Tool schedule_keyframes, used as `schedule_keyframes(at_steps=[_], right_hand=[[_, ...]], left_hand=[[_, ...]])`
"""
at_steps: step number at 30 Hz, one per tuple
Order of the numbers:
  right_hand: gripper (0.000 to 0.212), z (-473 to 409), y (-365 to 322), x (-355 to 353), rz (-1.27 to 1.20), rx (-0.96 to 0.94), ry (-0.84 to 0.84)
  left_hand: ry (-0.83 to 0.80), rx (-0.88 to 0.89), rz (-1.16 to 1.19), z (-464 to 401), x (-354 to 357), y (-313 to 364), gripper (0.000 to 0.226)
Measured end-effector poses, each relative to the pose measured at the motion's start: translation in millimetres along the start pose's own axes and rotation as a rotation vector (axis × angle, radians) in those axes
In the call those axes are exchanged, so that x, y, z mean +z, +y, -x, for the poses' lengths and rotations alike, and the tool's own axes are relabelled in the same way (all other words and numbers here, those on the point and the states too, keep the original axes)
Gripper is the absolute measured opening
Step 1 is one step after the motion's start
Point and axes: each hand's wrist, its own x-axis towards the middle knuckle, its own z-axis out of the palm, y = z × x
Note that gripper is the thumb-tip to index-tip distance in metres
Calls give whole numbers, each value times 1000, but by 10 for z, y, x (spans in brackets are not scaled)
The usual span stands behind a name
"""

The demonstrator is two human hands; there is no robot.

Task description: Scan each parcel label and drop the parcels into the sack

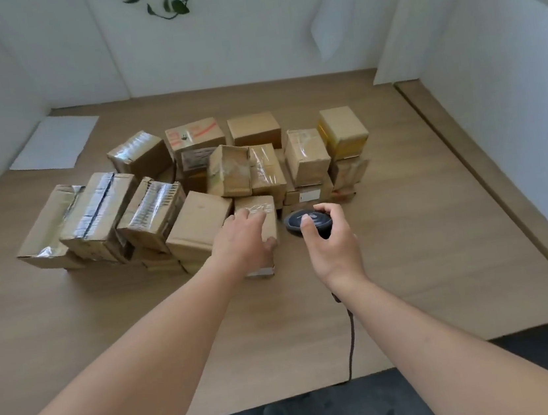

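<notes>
Left hand [247, 236] lies over the top of the front box [258, 230], fingers [249, 215] spread across the top face, thumb hooked round the right edge: a grip from above. Right hand [330, 240] holds the scanner [307, 221], fingers wrapped round its grip, thumb on the dark round head. Its cord [351, 339] trails back off the near table edge.

Front box: small brown carton standing at the near edge of the pile [194, 189], touching its left neighbour, just left of the scanner. White strip at its lower front face, possibly a label; unreadable.

Handling, judged: small cardboard, probably light and stiff enough for one hand. Corners look dented, so walls may give under a hard squeeze. Tape patches on several cartons look glossy, likely slick; better to grip on bare cardboard, across opposite side faces. Neighbours lean on one another; lifting straight up should avoid toppling them.

Surface: light wood table [423, 223], flat, matte. White sheet [54, 143] at far left corner. White partition walls on three sides; green leaves [168, 3] hang at top. Dark floor [325, 414] below near edge. No sack in view.
</notes>
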Motion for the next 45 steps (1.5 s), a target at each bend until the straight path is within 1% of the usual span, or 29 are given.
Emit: schedule_keyframes(at_steps=[5, 8, 11, 16, 22, 28, 31, 34, 38, 41, 45], right_hand=[[28, -407, 130, 25, 6, 41, -7], [29, -576, 293, -3, 23, 44, -39], [27, -704, 445, -92, 37, 44, -88], [26, -843, 629, -292, 10, 45, -149], [30, -905, 716, -525, -11, -13, -271], [29, -764, 914, -731, 17, -33, -370], [29, -674, 1046, -808, 38, -22, -381], [29, -593, 1160, -863, 55, -1, -388], [28, -499, 1344, -888, 80, 26, -407], [27, -419, 1515, -881, 93, 51, -411], [26, -328, 1691, -866, 108, 92, -413]], left_hand=[[-50, -160, -16, -405, 226, 31, 72], [-16, -270, -22, -544, 384, 143, 76], [31, -340, -3, -618, 495, 234, 73], [58, -341, 71, -445, 604, 415, 76], [80, -381, 115, -86, 721, 783, 80], [21, -382, 90, 286, 916, 1057, 86], [15, -380, 113, 430, 1039, 1142, 86], [-40, -385, 137, 535, 1229, 1170, 85], [-97, -458, 171, 614, 1544, 1122, 83], [-151, -472, 143, 622, 1773, 1132, 85], [-109, -475, 69, 553, 1939, 1165, 89]])
